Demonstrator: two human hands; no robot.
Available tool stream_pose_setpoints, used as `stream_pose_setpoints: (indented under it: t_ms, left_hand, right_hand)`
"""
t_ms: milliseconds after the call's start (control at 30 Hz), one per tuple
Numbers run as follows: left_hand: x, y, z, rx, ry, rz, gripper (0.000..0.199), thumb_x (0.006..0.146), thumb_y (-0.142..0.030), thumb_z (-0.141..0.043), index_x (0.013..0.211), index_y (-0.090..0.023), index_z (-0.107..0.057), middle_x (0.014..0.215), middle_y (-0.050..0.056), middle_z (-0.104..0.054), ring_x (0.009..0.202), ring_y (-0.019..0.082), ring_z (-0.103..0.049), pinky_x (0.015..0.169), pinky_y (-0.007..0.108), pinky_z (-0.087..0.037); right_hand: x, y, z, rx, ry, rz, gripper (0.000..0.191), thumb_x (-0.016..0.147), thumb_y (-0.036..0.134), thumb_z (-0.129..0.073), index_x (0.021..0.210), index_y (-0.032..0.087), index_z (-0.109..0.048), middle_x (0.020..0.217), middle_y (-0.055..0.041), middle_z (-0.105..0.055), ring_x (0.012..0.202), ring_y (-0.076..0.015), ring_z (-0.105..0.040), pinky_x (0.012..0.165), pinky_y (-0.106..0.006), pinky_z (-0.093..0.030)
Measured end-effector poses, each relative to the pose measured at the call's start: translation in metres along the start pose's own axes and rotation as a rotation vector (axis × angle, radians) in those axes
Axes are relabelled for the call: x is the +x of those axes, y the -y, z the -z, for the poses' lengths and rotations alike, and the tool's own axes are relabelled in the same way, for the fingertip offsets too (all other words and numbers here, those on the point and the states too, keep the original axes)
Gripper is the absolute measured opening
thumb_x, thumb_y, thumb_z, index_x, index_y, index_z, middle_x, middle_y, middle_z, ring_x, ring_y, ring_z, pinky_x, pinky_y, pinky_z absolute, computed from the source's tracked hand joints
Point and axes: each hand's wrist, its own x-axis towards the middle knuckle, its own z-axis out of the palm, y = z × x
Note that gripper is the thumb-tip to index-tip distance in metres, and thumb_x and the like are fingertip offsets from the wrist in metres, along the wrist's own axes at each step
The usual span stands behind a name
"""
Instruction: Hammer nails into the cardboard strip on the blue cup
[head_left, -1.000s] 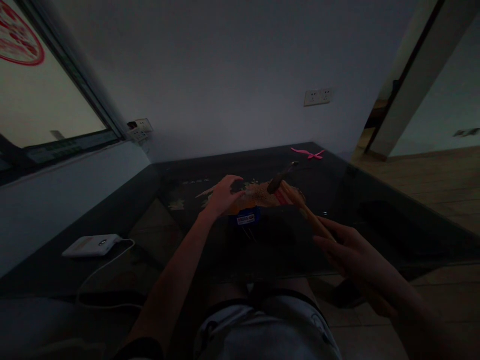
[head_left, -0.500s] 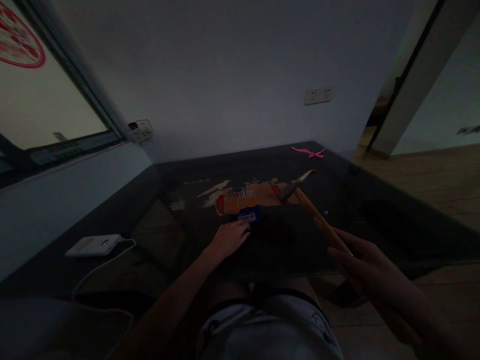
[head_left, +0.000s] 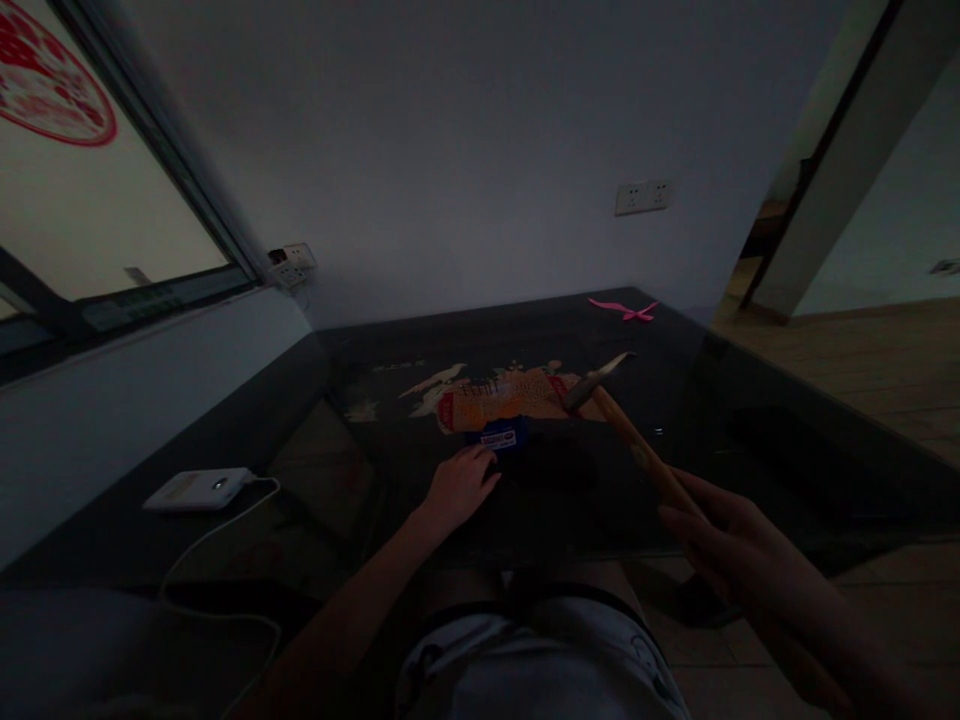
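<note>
My right hand (head_left: 727, 530) is closed around the wooden handle of a claw hammer (head_left: 637, 445). The hammer slants up and away to the left, and its metal head is over the right end of an orange and red packet (head_left: 502, 397) on the table. My left hand (head_left: 461, 485) rests on the dark tabletop, thumb and fingers apart. Its fingertips are at the near left edge of a small blue box (head_left: 504, 437) with a white label; whether they touch it I cannot tell. The box lies just in front of the packet.
The dark glossy table (head_left: 420, 335) bears a printed bird picture. A white power bank (head_left: 196, 490) with a white cable (head_left: 217, 530) lies at the left. A pink ribbon (head_left: 626, 311) lies near the far right corner. Behind stands a wall with sockets (head_left: 643, 197).
The view has shifted slightly, so most things sit a little further right and lower. My right hand still grips the hammer. My left hand's fingertips cover less of the blue box.
</note>
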Motion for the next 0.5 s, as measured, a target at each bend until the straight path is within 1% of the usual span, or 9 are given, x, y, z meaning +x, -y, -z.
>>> stream_pose_setpoints:
  t_ms: [100,200,367,433,500]
  left_hand:
    - [-0.001,0.000,-0.001,0.005,0.000,0.017,0.019,0.086,-0.030,-0.047,0.098,-0.019,-0.057,0.104,0.006,-0.061,0.093,0.019,-0.057,0.076,0.029,-0.046]
    - [-0.004,0.001,-0.001,0.013,-0.014,0.011,0.017,0.087,-0.029,-0.045,0.093,-0.019,-0.057,0.100,0.005,-0.061,0.092,0.018,-0.056,0.076,0.028,-0.046]
    - [-0.008,0.005,0.002,0.028,-0.001,0.030,0.014,0.086,-0.028,-0.046,0.087,-0.019,-0.056,0.095,0.005,-0.060,0.089,0.018,-0.056,0.075,0.028,-0.045]
    - [-0.010,0.006,0.003,0.025,0.015,0.032,0.011,0.085,-0.024,-0.046,0.086,-0.019,-0.056,0.094,0.005,-0.060,0.090,0.018,-0.056,0.076,0.027,-0.044]
    - [-0.011,0.008,0.004,0.009,0.023,0.028,0.011,0.084,-0.018,-0.046,0.088,-0.020,-0.056,0.095,0.005,-0.060,0.091,0.017,-0.056,0.078,0.027,-0.044]
  right_hand:
    - [-0.002,0.000,0.001,-0.001,-0.003,-0.003,0.062,0.076,0.044,-0.062,0.131,0.020,-0.048,0.066,-0.0004,-0.059,0.052,-0.0132,-0.054,0.037,-0.019,-0.039]
    - [-0.004,-0.003,0.003,-0.003,-0.014,0.006,0.061,0.076,0.044,-0.062,0.131,0.021,-0.048,0.080,-0.0024,-0.064,0.055,-0.0122,-0.055,0.040,-0.019,-0.042]
    - [-0.006,-0.005,0.003,0.036,-0.027,0.018,0.062,0.076,0.042,-0.063,0.132,0.021,-0.047,0.084,-0.0035,-0.066,0.068,-0.0165,-0.061,0.054,-0.023,-0.051]
    - [-0.007,-0.003,0.002,0.044,-0.040,0.009,0.063,0.076,0.041,-0.063,0.133,0.020,-0.047,0.083,-0.0047,-0.066,0.072,-0.0196,-0.062,0.056,-0.025,-0.053]
    - [-0.009,-0.001,0.001,0.048,-0.040,0.001,0.063,0.076,0.042,-0.063,0.133,0.020,-0.047,0.086,-0.0065,-0.067,0.075,-0.0220,-0.063,0.055,-0.026,-0.053]
